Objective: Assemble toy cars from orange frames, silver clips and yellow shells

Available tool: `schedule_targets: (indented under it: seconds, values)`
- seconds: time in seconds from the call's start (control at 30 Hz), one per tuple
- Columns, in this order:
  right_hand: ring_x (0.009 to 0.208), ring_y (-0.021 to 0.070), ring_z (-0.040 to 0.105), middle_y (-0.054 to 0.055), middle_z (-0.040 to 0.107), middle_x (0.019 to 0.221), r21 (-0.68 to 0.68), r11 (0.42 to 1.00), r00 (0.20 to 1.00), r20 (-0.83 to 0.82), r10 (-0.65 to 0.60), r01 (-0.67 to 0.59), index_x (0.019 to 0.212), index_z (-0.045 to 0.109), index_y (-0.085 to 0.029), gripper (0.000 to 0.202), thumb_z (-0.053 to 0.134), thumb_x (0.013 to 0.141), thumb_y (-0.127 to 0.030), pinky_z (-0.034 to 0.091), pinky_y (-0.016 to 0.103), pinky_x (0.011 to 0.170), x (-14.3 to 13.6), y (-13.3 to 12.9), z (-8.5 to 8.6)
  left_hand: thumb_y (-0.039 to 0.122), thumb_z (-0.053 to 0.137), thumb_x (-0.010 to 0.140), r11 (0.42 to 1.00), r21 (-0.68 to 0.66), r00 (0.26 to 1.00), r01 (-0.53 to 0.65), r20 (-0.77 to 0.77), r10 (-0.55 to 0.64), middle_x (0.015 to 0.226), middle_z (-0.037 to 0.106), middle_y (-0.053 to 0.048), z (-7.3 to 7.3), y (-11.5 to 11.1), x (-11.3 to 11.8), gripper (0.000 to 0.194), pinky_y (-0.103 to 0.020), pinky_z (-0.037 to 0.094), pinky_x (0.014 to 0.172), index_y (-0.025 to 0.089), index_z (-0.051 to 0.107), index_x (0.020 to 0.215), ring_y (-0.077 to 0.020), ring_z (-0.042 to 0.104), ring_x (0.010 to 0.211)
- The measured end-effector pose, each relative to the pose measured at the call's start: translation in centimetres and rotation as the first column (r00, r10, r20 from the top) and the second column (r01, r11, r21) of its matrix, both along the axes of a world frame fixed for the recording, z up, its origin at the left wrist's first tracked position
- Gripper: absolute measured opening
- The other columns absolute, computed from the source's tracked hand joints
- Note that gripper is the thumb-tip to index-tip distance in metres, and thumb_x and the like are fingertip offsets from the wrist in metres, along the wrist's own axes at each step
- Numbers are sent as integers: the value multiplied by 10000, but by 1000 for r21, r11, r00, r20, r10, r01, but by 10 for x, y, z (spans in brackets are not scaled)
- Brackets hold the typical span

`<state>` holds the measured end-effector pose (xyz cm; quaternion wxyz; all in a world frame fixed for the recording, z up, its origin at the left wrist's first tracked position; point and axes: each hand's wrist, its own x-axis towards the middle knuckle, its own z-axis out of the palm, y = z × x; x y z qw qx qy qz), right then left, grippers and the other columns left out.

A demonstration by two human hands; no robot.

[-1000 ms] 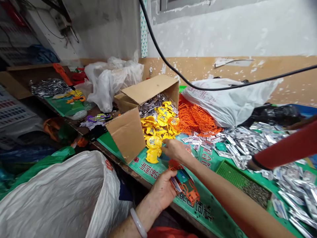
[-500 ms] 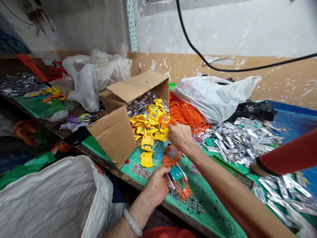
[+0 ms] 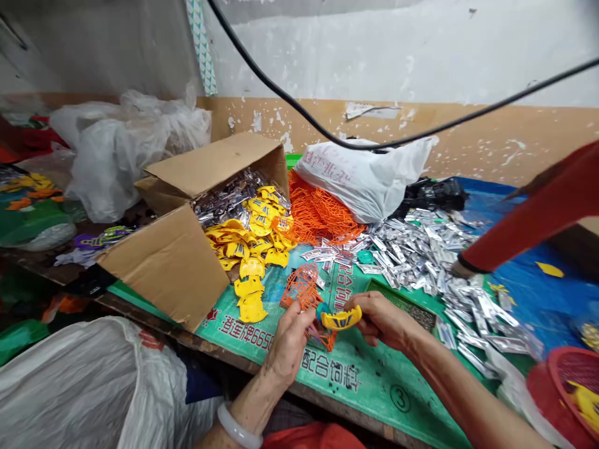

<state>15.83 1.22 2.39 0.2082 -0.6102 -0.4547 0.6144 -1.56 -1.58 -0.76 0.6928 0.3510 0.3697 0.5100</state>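
Note:
My left hand (image 3: 287,343) is closed around an orange lattice toy car frame (image 3: 322,337) with a teal part in it, held low over the green table sheet. In my right hand (image 3: 381,315), pinched between thumb and fingers, is a curved yellow toy car shell (image 3: 342,318) with dark blue markings. The shell sits right against the frame and covers part of it. Just beyond my left hand lies another orange lattice piece (image 3: 302,280). A heap of yellow shells (image 3: 253,240) spills out of a cardboard box (image 3: 173,268) to the left.
Silver strips (image 3: 412,249) lie heaped at the right, beside a green tray (image 3: 405,302). Orange lattice pieces (image 3: 318,209) are piled under a white bag (image 3: 360,178). A red post (image 3: 528,224) slants in from the right, above a red basket (image 3: 556,386). A pale sack (image 3: 93,386) stands front left.
My right hand has come back from the yellow heap with a yellow shell and brought it to the frame in my left hand. The view has swung right.

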Motion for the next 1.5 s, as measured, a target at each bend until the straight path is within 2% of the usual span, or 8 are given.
schedule_targets:
  seconds: [0.23, 0.47, 0.63, 0.77, 0.9, 1.03, 1.23, 1.5]
  values:
    - [310, 47, 141, -107, 248, 365, -24, 996, 993, -78, -85, 83, 553, 419, -221, 232, 468, 649, -426, 275, 219, 310, 0, -6, -1, 421, 669, 762, 986, 90, 923, 140, -372, -97, 956, 703, -35, 10, -2, 6, 389, -273, 461, 767, 162, 649, 1052, -190, 596, 854]
    - [408, 66, 244, -64, 276, 448, 358, 923, 954, 200, -222, 139, 503, 359, -204, 395, 542, 737, -464, 175, 238, 441, 17, -18, 22, 425, 649, 770, 996, -16, 914, 93, -395, -92, 668, 596, 29, 1, 1, 9, 324, -217, 385, 544, 153, 677, 945, -91, 439, 527]
    - [472, 100, 330, 5, 484, 518, 671, 449, 606, 736, -303, -591, 571, 521, -171, 275, 482, 843, -199, 164, 295, 516, 9, -29, 26, 396, 661, 778, 994, -58, 958, 90, -266, -103, 628, 550, 49, -4, 0, 18, 269, -202, 349, 528, 163, 685, 908, -80, 420, 533]
    - [534, 133, 433, 26, 563, 579, 623, 169, 564, 771, -296, -764, 644, 569, -175, 220, 487, 839, -114, 255, 294, 539, -17, -33, 12, 275, 752, 670, 970, -173, 974, 174, 173, -143, 645, 583, 36, -3, -1, 29, 157, -201, 380, 601, 148, 664, 695, -86, 482, 606]
    - [586, 138, 477, 34, 551, 627, 779, 239, 722, 627, -292, -580, 728, 585, -172, 175, 483, 870, -160, 356, 269, 554, -22, -36, 4, 260, 735, 679, 947, -232, 945, 221, 290, -150, 687, 644, -5, 0, 0, 28, 132, -239, 429, 677, 147, 679, 721, -126, 569, 657]
    - [799, 170, 577, 56, 583, 871, 847, 531, 969, 139, -202, -11, 901, 621, -194, 132, 652, 776, -220, 497, 295, 700, -8, -43, -5, 221, 732, 676, 944, -258, 949, 206, 287, -129, 847, 706, -59, 3, 1, 20, 240, -264, 463, 731, 134, 709, 899, -160, 623, 742]
    - [1057, 244, 583, 76, 587, 1133, 393, 808, 885, -344, -315, 440, 770, 721, -198, 262, 837, 554, -291, 480, 359, 892, 5, -50, -15, 225, 704, 724, 950, -202, 962, 237, 187, -200, 889, 713, -55, 2, -2, 22, 220, -222, 463, 674, 138, 704, 927, -132, 620, 724]
    - [1058, 250, 622, 94, 663, 1162, 146, 843, 789, -461, -406, 519, 763, 681, -176, 296, 845, 558, -314, 452, 379, 927, 3, -49, -16, 219, 648, 778, 969, -71, 971, 237, 41, -235, 973, 715, -52, 3, -3, 24, 254, -276, 459, 827, 159, 693, 1021, -183, 627, 879]
